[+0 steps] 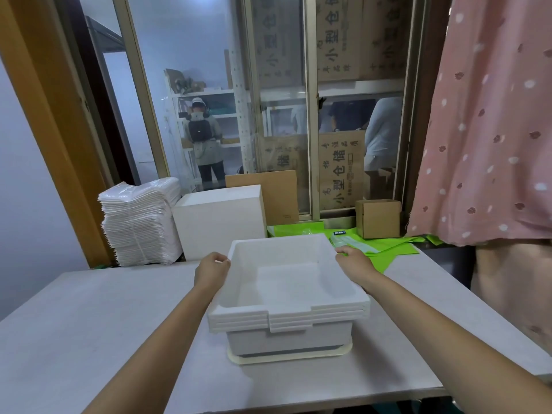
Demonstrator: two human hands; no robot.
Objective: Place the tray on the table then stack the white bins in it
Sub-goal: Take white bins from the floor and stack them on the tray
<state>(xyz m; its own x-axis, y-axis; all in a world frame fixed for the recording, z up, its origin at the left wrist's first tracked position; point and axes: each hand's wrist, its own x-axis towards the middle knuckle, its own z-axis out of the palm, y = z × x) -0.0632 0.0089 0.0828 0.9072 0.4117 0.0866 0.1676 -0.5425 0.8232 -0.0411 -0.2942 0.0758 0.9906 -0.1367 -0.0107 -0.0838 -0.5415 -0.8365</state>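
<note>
Stack of nested white bins (286, 282) sits in a cream tray (286, 357) mid-bench (89, 324). Left hand (210, 270) grips the top bin's left rim, right hand (355, 261) grips its right rim, fingers curled over the edges. Far left: stack of white plastic-wrapped packs (140, 222), white foam block (219, 222). Far right: small cardboard box (378, 218) on green sheets (388, 249).

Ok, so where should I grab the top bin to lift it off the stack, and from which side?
Take the top bin by its overhanging rim on the two short sides, from left and right, as the left hand and right hand do now. The rim juts out, so fingers hook under.
</note>
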